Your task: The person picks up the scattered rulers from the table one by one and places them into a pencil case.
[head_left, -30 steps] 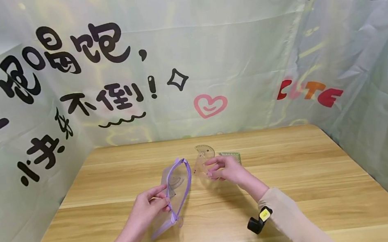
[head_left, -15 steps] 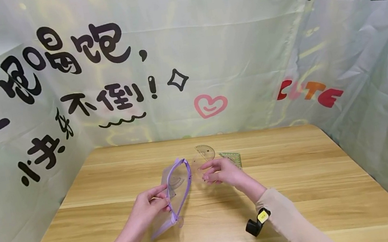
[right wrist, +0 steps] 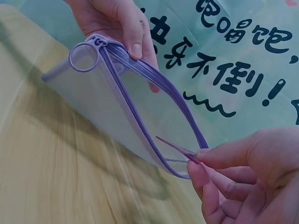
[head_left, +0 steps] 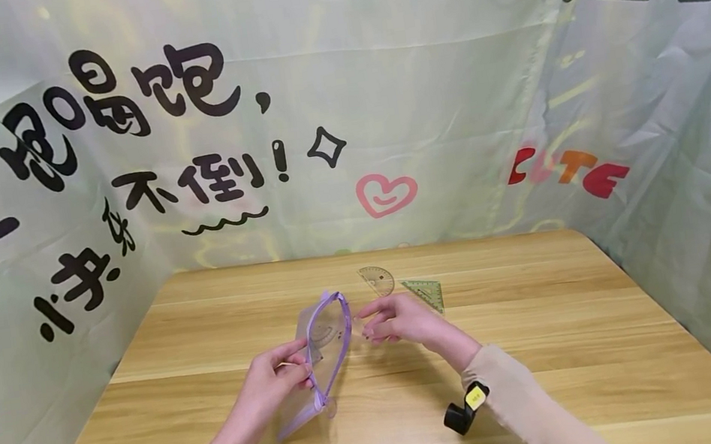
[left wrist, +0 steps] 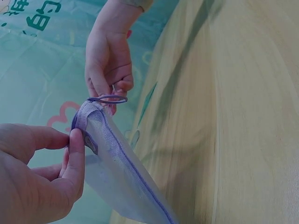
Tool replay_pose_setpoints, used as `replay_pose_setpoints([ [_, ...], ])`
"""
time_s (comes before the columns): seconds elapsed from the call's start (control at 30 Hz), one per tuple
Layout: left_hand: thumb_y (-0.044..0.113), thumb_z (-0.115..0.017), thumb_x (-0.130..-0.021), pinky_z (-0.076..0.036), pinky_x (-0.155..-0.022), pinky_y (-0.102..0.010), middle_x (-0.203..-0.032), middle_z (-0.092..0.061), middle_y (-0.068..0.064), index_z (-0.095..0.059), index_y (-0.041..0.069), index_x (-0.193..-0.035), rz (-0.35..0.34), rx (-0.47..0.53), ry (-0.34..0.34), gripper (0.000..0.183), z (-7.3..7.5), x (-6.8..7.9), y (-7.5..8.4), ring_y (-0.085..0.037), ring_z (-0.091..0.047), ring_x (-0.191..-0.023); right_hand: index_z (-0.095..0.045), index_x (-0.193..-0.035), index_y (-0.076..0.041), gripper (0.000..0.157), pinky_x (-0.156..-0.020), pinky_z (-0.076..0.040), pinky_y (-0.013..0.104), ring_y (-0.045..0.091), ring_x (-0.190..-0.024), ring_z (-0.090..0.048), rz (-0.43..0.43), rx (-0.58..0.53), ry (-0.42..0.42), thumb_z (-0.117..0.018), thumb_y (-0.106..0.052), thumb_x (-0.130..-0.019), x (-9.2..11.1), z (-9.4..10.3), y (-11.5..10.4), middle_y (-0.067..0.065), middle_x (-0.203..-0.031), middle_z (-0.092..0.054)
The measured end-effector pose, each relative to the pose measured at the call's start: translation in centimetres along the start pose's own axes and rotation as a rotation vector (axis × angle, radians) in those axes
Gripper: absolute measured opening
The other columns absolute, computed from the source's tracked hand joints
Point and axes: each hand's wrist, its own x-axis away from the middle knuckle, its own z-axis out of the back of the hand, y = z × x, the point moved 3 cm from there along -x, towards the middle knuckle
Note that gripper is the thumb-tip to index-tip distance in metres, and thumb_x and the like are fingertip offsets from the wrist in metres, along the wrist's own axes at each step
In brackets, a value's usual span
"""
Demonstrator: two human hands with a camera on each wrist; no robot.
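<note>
My left hand (head_left: 276, 373) pinches the rim of a clear zip pouch (right wrist: 84, 88) edged in purple. In the right wrist view the pouch's mouth gapes, its ring pull (right wrist: 84, 57) hanging at one end. Through the pouch's side shows a protractor (head_left: 325, 332). My right hand (head_left: 406, 319) pinches a thin, clear pinkish ruler piece (right wrist: 177, 148), seen nearly edge-on at the pouch's mouth; it looked triangular earlier, like a set square. Beyond that hand, a clear protractor (head_left: 378, 279) and a green set square (head_left: 430, 292) lie on the table, the set square partly behind the hand.
The wooden table (head_left: 550, 346) stretches out on both sides of the hands. Printed cloth (head_left: 448, 103) hangs behind it and at its sides. A black wrist camera (head_left: 461, 416) sits by my right sleeve, above the tabletop.
My right hand has moved left and slightly down, bringing the clear piece from beside the protractor to the pouch's mouth. More of the green set square shows. The left hand and pouch stay put.
</note>
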Motion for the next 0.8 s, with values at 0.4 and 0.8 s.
replay_pose_setpoints([
  [0.4, -0.003, -0.062, -0.085, -0.060, -0.070, -0.020, -0.092, -0.060, -0.007, -0.049, -0.012, -0.137, -0.009, 0.008, 0.000, 0.054, -0.2, -0.2, 0.0, -0.009, -0.063, -0.072, -0.062, -0.127, 0.004, 0.039, -0.066, -0.056, 0.026, 0.030, -0.087, -0.074, -0.036, -0.019, -0.024, -0.067, -0.007, -0.089, -1.3, -1.0, -0.5, 0.019, -0.101, -0.073],
  [0.8, -0.002, -0.062, -0.086, -0.059, -0.069, -0.019, -0.092, -0.060, -0.007, -0.048, -0.013, -0.137, -0.016, 0.004, -0.004, 0.054, -0.3, -0.1, 0.0, -0.009, -0.063, -0.072, -0.061, -0.127, 0.005, 0.038, -0.059, -0.047, 0.019, 0.011, -0.072, -0.069, -0.055, -0.058, -0.045, -0.063, -0.004, -0.090, -2.2, -1.2, -0.6, 0.018, -0.098, -0.075],
])
